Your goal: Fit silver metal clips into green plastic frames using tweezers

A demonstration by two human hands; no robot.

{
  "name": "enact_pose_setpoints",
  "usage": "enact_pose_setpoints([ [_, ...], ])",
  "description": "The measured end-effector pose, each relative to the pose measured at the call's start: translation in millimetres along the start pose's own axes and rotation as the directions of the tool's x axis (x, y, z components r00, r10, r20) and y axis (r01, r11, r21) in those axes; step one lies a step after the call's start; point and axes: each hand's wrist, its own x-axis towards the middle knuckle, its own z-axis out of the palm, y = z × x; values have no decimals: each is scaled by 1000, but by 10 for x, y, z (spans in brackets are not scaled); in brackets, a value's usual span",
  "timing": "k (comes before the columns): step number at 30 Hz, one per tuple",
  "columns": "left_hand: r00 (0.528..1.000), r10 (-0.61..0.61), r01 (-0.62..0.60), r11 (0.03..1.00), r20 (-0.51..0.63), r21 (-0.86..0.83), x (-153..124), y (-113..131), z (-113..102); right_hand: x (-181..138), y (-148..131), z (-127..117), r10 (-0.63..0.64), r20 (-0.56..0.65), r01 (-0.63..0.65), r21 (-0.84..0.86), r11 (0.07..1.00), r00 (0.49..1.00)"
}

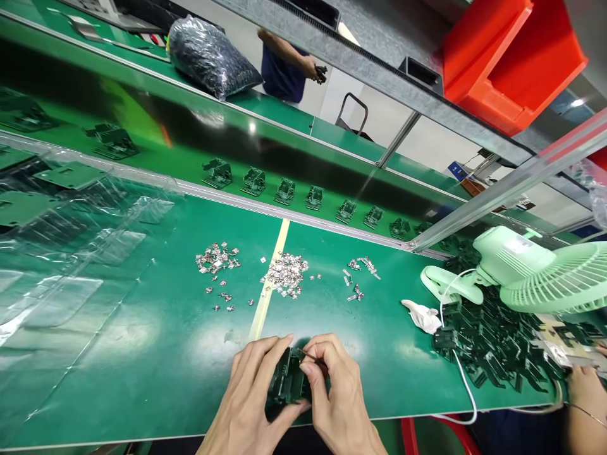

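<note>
At the table's front edge, my left hand (251,385) grips a dark green plastic housing (286,377) between thumb and fingers. My right hand (334,385) is closed in a pinch on a thin dark strip (310,356), held against the housing's upper right side. What the strip is, I cannot make out. Beyond my hands lie a pile of small shiny metal pieces (287,275) on a yellow tape line (260,313), a looser pile of metal pieces (215,259) to its left, and a few longer metal strips (368,266) to the right.
Housings (285,191) stand in a row on the conveyor behind the metal rail. A green clip fan (515,265), a white cloth (422,317) and heaped dark parts (493,344) occupy the right. Clear plastic bags (76,297) cover the left. A co-worker's hand (585,392) is at far right.
</note>
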Motion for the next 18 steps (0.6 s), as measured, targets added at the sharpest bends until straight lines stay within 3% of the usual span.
enact_pose_setpoints([
  [12,1000,-1,0,998,-15,-59,-32,80,29,-79,49,105,-73,-90,67,-65,996,993],
  [18,999,15,-11,993,38,-115,17,82,6,-40,27,61,-105,-32,91,-307,947,994],
])
